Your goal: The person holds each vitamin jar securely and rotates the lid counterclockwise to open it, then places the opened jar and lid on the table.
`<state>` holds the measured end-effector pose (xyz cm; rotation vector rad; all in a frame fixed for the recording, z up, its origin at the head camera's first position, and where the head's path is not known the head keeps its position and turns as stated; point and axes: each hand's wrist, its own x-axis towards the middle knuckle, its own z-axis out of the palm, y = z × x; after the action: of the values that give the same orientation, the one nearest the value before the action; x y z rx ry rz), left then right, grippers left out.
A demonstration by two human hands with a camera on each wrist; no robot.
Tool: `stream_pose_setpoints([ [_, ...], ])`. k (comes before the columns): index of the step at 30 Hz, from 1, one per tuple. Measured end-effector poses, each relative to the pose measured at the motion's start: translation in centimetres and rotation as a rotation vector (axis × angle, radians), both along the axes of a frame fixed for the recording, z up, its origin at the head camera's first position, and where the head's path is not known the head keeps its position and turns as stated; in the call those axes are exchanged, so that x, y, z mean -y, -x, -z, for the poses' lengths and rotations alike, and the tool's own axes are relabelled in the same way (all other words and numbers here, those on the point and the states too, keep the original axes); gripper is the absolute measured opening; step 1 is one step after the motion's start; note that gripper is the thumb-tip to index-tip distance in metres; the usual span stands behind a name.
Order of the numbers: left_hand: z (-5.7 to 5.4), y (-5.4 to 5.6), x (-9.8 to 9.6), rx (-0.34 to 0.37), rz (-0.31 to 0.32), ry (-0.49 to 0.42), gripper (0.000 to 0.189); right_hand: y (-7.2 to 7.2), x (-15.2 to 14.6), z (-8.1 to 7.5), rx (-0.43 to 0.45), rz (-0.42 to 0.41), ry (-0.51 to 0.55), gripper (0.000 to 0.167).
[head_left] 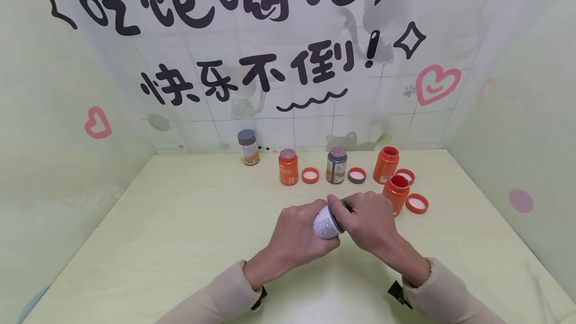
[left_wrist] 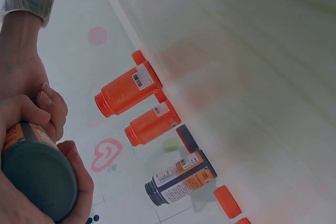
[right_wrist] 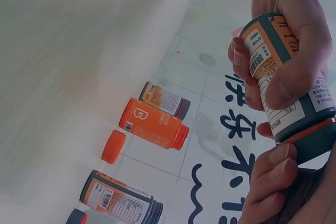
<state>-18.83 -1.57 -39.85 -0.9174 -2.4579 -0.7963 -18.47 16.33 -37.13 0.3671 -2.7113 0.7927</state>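
A slack left grip could be letting the held bottle [head_left: 326, 225] spin or slip, because you are tilting it above the tabletop [head_left: 180, 244] with its base facing out unsupported. If its grey cap [right_wrist: 313, 144] is giving way suddenly, the released force could be throwing your right hand [head_left: 371, 220] outward into the front orange bottle [head_left: 396, 197], which is standing open and partly hiding behind that hand; whether they are touching, the head view is not showing. Your left hand [head_left: 297, 231] is wrapping closely round the bottle's body, fingers curling about its sides, while your right hand is clasping the cap end with bent fingers and thumb. Between both hands, the held bottle is leaning nearer you than the sealed grey bottle [head_left: 336, 168].
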Motion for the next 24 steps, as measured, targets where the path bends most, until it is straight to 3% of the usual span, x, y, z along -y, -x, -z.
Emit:
stream_pose_setpoints([
  [4, 0.1, 0.0, 0.0, 0.015, 0.007, -0.019, 0.046, 0.0, 0.0, 0.2, -0.029, -0.009, -0.011, 0.047],
  [10, 0.1, 0.0, -0.1, 0.142, 0.036, -0.084, 0.04, 0.2, -0.3, 0.4, -0.157, -0.043, -0.043, 0.045],
  [13, 0.1, 0.0, -0.1, 0.137, 0.026, -0.07, 0.041, 0.3, -0.4, 0.4, -0.162, -0.066, -0.05, 0.044],
  [15, 0.1, 0.1, 0.0, 0.108, 0.014, -0.042, 0.042, 0.4, -0.5, 0.2, -0.113, -0.082, -0.057, 0.043],
  [19, 0.1, 0.3, 0.1, 0.031, -0.011, 0.039, 0.046, 0.4, -0.6, -0.4, 0.092, -0.087, -0.079, 0.044],
  [24, 0.2, 0.4, 0.3, -0.1, -0.034, 0.131, 0.053, 0.4, -0.9, -1.3, 0.314, -0.031, -0.096, 0.061],
])
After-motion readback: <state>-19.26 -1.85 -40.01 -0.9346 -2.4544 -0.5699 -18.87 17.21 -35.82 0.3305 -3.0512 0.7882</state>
